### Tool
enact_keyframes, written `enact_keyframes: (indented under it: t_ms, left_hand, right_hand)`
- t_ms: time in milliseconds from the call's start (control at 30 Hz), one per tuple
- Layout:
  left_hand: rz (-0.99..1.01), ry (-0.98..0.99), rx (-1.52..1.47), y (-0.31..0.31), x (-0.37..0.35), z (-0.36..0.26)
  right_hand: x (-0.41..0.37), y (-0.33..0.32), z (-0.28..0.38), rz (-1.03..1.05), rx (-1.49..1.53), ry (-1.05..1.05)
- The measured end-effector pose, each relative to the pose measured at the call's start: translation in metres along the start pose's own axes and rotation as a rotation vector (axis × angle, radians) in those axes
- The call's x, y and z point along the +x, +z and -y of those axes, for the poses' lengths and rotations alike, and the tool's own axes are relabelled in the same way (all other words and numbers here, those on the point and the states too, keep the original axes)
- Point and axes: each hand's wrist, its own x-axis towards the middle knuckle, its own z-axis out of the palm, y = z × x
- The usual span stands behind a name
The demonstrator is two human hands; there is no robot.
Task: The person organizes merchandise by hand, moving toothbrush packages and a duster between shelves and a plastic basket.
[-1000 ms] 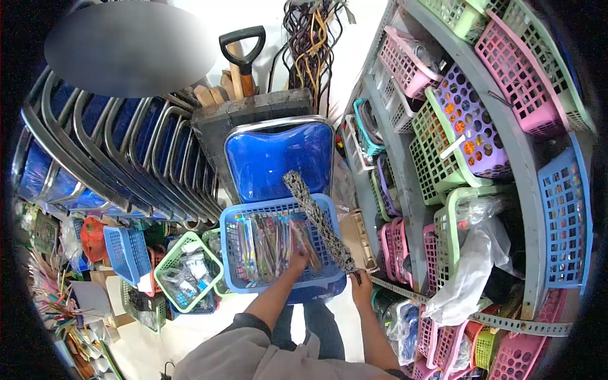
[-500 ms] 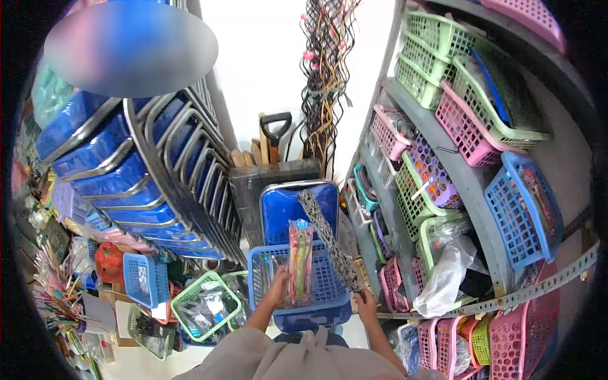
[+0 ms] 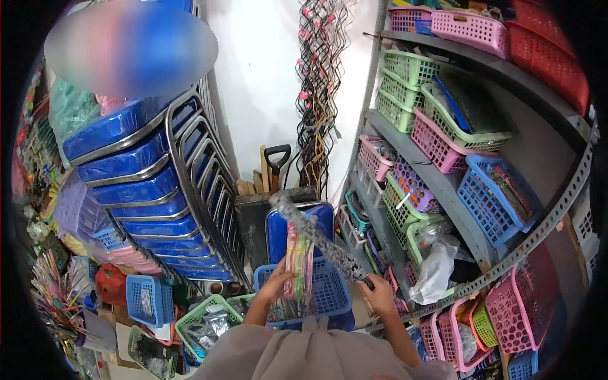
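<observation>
Toothbrush packets [image 3: 299, 256]: gripped upright in left hand [image 3: 274, 285], above blue basket [image 3: 332, 292]; speckled rod [image 3: 316, 237] clasped in right hand [image 3: 379, 292], slanted up-left.

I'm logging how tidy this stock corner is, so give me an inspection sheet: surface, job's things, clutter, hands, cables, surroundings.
Surface: blue basket in front of a blue chair.
Job's things: colourful packets; speckled rod.
Clutter: floor baskets of small goods.
Hands: left hand grips the packets; right hand grips the rod.
Cables: wavy cords hang against the wall.
Surroundings: stacked chairs, shelf baskets.
</observation>
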Motion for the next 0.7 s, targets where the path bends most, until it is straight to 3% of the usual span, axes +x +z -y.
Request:
enact_keyframes:
  t_ms: [100, 300, 367, 533, 600, 700]
  left_hand:
    - [0.044, -0.024, -0.104, -0.007, 0.003, 0.002]
    - [0.175, -0.058, -0.121, 0.004, 0.006, -0.006]
    - [0.145, -0.072, -0.124, 0.009, 0.002, -0.012]
    - [0.058, -0.115, -0.132, 0.004, -0.004, -0.013]
    - [0.173, -0.147, -0.339, 0.000, 0.000, -0.013]
    - [0.193, -0.146, -0.387, -0.008, 0.011, -0.007]
  right_hand:
    - [0.002, -0.025, 0.009, 0.059, -0.007, -0.142]
    - [0.005, -0.040, 0.010, -0.039, -0.075, 0.034]
    - [0.001, -0.048, 0.006, 0.026, -0.024, -0.216]
    - [0.001, -0.060, 0.015, -0.074, -0.045, -0.077]
    - [-0.001, -0.063, 0.016, -0.020, 0.003, -0.098]
    - [-0.003, -0.070, 0.016, 0.024, 0.061, -0.133]
